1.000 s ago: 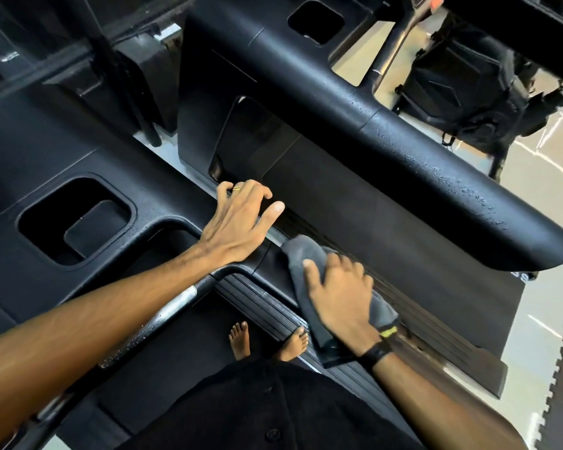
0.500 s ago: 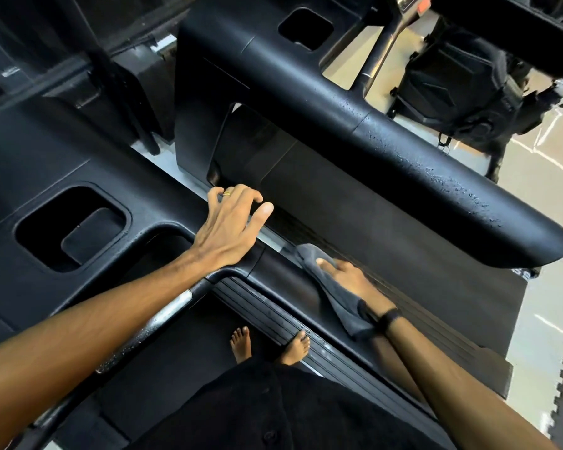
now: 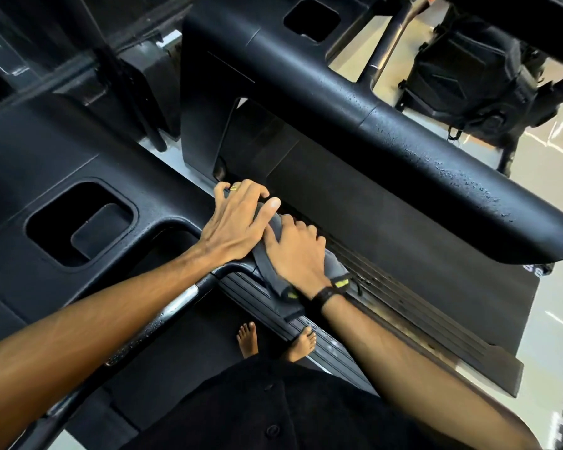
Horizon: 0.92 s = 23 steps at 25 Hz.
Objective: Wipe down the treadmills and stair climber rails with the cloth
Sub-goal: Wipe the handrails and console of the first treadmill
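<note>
light: dim, brighter at right | glare: sheen on wet rail (image 3: pixel 436 151) | edges: wide-angle bending

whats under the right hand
A grey cloth lies under the right hand, pressed onto the black treadmill rail. The rail surface beneath the cloth is covered, so its state can't be seen.

Single head-worn wide-angle view, looking steeply down from standing height over both forearms to the treadmill handrail (image 3: pixel 241 271), close at arm's reach; bare feet (image 3: pixel 275 341) at bottom centre, edges bowed by the lens, no second view
</note>
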Tool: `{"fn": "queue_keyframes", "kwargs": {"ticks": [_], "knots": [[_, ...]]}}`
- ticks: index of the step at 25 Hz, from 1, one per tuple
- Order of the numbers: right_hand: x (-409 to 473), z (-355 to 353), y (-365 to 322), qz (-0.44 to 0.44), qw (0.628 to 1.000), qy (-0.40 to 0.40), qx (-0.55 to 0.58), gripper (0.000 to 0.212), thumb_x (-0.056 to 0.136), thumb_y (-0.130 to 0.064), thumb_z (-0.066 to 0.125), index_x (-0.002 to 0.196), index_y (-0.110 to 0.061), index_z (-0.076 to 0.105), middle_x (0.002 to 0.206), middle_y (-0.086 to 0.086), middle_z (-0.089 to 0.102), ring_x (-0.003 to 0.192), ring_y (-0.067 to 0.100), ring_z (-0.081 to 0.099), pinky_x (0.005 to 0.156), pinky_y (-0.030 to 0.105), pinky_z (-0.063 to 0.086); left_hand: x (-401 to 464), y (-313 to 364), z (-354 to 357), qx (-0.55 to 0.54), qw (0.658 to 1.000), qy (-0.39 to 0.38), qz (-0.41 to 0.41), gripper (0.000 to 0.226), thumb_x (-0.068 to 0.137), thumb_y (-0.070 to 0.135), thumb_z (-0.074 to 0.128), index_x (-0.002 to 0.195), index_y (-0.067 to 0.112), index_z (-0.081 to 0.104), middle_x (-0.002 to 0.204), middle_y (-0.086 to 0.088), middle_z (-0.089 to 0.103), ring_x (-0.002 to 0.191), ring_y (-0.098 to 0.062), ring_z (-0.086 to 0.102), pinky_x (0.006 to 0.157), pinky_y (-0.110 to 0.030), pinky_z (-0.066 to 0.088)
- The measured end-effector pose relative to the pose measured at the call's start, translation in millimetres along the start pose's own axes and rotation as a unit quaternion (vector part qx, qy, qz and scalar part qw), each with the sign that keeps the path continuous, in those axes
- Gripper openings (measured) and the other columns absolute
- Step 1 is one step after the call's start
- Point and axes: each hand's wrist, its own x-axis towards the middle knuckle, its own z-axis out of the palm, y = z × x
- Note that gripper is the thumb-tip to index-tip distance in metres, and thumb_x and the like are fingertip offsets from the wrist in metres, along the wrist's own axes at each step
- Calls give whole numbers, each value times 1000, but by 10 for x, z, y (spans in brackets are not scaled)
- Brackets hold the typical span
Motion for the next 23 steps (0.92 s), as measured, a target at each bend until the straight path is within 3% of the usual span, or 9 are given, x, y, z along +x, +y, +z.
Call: {"fn": "queue_keyframes", "kwargs": {"ticks": [2, 6, 9, 12, 15, 18, 20, 23], "knots": [[211, -21, 93, 49, 993, -71, 80, 55, 98, -62, 32, 118, -17, 57, 123, 13, 63, 117, 38, 54, 101, 51, 39, -6, -9, 4, -1, 1000, 5, -1, 58, 98, 55, 19, 110, 12, 56, 108, -1, 59, 104, -16, 51, 112, -41, 19], [268, -133, 522, 115, 965, -169, 166, 60, 95, -66, 41, 130, -22, 60, 127, 9, 64, 116, 31, 59, 103, 47, 46, -16, -30, 31, -8, 1000, 7, 5, 58, 99, 56, 18, 109, 13, 57, 108, 0, 58, 102, -13, 50, 113, -39, 16], [-32, -176, 838, 112, 977, -149, 98, 55, 97, -64, 34, 123, -23, 61, 122, 8, 65, 113, 32, 59, 98, 44, 46, -16, -47, 30, -15, 1000, 9, -2, 60, 99, 57, 17, 109, 14, 57, 108, 0, 59, 102, -14, 50, 113, -39, 16], [-431, -196, 927, 84, 996, -33, 7, 55, 100, -61, 29, 119, -19, 59, 121, 10, 65, 115, 35, 56, 97, 47, 42, -6, -33, 27, -17, 1000, 5, -8, 60, 99, 58, 17, 109, 13, 56, 109, 0, 58, 105, -16, 50, 114, -43, 18], [-579, -150, 536, 28, 994, 51, -91, 60, 100, -59, 24, 127, -17, 56, 127, 8, 59, 112, 31, 51, 97, 47, 37, 5, -7, 14, -14, 1000, -2, -1, 60, 98, 57, 18, 111, 12, 56, 110, 0, 58, 107, -17, 50, 113, -47, 20], [-514, -6, 10, -15, 987, 102, -123, 59, 98, -58, 21, 116, -15, 57, 117, 9, 58, 103, 32, 51, 89, 47, 37, 0, -28, 4, -36, 999, 8, -2, 59, 98, 56, 18, 109, 13, 57, 110, 1, 59, 105, -16, 52, 112, -45, 21], [-293, 55, -142, -1, 991, 79, -105, 57, 97, -57, 22, 116, -15, 55, 116, 12, 60, 105, 35, 52, 89, 49, 37, -3, -21, -13, -53, 998, 17, -13, 58, 97, 55, 18, 108, 13, 57, 108, 1, 59, 103, -14, 51, 112, -43, 21], [261, 50, 39, 44, 996, -61, 46, 55, 97, -61, 29, 120, -18, 55, 125, 12, 61, 118, 37, 52, 96, 51, 36, -8, -8, -9, -45, 999, 15, -4, 59, 96, 55, 20, 110, 12, 57, 110, 0, 59, 104, -14, 50, 112, -44, 21]]}}
